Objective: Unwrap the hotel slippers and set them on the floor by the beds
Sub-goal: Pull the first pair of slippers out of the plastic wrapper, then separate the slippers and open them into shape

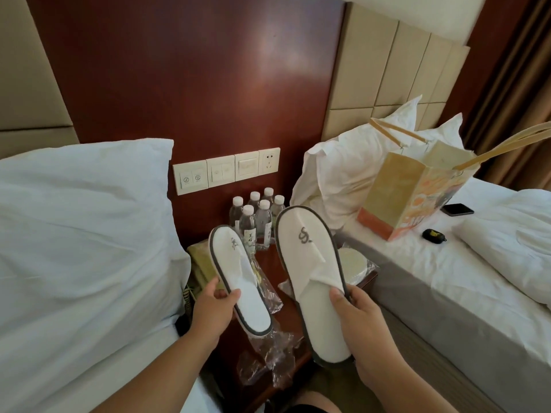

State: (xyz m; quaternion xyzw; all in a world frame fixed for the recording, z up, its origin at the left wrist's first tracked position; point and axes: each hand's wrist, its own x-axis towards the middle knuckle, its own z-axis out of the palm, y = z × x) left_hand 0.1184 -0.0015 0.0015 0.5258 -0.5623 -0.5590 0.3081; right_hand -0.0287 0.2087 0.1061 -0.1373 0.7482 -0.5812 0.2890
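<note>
Two white hotel slippers with grey trim and a grey logo are held up over the nightstand between the two beds. My left hand (212, 308) grips the smaller-looking slipper (238, 275) at its side, thumb on the insole. My right hand (356, 317) grips the nearer slipper (310, 272) at its right edge, thumb on the insole. Both slippers are out of their wrap and point toes away from me. Crumpled clear plastic wrap (268, 356) lies on the nightstand below them.
The dark wooden nightstand (289, 305) holds several water bottles (256, 219), a wrapped round item (354, 265) and a greenish box (199, 263). A white bed (74, 248) lies left. The right bed (447, 278) carries a paper bag (414, 192), a phone (457, 209) and a small black case (433, 234).
</note>
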